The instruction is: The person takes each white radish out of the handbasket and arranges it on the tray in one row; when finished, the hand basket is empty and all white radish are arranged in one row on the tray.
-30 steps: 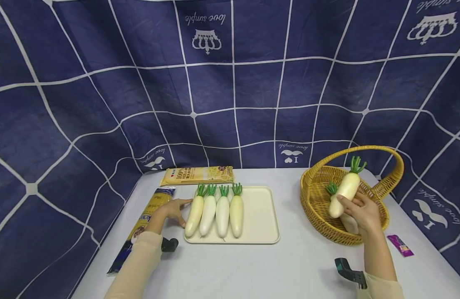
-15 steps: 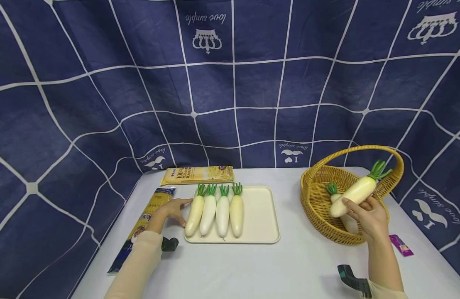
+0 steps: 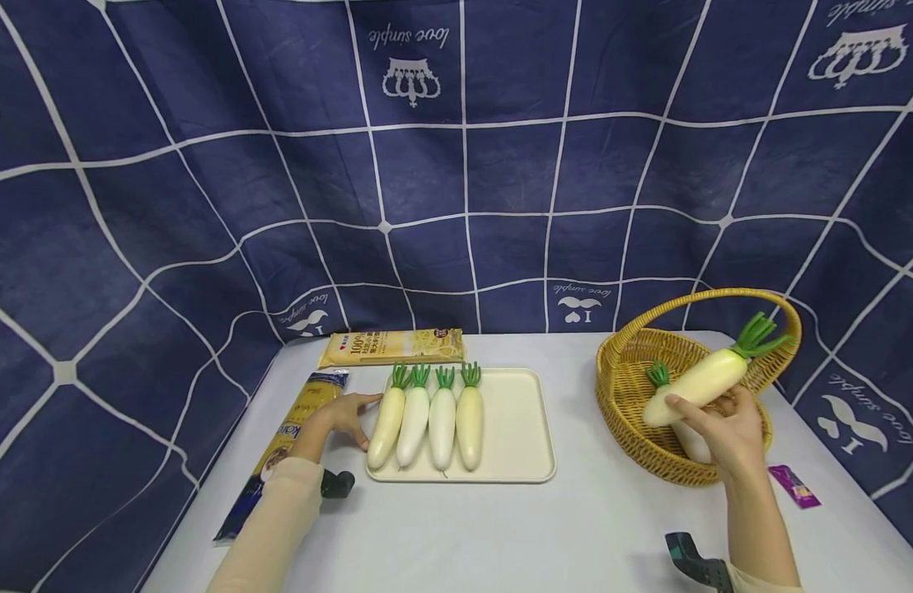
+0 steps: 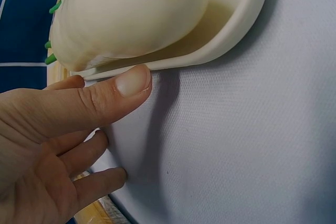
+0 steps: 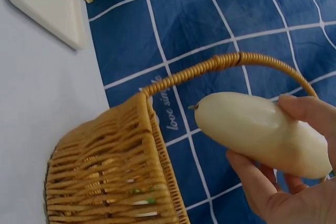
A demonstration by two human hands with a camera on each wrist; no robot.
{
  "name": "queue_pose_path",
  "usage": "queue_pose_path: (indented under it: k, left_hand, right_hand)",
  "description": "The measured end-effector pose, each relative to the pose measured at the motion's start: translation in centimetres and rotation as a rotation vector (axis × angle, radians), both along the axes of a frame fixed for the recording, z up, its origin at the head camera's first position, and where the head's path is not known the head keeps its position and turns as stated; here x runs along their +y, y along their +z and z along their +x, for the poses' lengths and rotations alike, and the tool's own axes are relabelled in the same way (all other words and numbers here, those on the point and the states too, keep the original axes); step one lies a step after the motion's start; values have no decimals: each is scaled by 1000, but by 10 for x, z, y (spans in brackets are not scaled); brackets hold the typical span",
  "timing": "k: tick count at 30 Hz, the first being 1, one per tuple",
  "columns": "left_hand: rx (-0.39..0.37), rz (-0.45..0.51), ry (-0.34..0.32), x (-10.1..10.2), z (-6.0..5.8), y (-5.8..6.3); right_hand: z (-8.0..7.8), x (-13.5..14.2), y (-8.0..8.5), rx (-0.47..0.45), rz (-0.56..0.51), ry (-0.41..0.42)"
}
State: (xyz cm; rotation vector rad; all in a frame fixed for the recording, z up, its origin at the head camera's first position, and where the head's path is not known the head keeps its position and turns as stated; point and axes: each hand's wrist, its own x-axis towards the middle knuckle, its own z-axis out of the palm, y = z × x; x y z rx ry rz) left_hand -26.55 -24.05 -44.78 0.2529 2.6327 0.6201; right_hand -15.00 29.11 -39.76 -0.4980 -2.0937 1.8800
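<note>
One radish point(image 3: 695, 385) slants in the right grip point(image 3: 734, 432), leaves point(image 3: 756, 336) away from the tray point(image 3: 517, 428).

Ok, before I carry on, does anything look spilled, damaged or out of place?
I see nothing spilled or damaged. The four white radishes lie side by side on the tray. One oddity: on the blue cloth behind, the crown print and lettering appear upside down.

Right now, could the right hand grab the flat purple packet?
Probably not yet: the right hand grips a long pale green-topped radish, though the packet lies nearby, beside the woven yellow basket.
</note>
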Motion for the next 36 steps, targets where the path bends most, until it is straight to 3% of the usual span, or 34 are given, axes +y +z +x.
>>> queue_pose_path:
  k: [6,12,16,17,23,26,36]
  left_hand:
    - [-15,2,3,0,-2,-2]
    - [-10,-1,-1,0,-1,-1]
    - [-7,-12,-6,-1,-2,-2]
    - [-8,-13,-3,-1,-2,-3]
    - [-6,-7,-3,-1,-3,-3]
    - [-13,-6,1,-1,-2,-3]
    - [-23,7,18,0,-1,-2]
  right_hand:
    - [8,-18,11,116,61,115]
    - [1,-24,0,202,104,213]
    - [-4,-29,-7,199,138,267]
    - [-8,-28,-13,240,102,292]
    - [-8,-50,-2,203,174,353]
    - [-6,-62,7,138,243,362]
    - [-17,-84,-2,141,212,455]
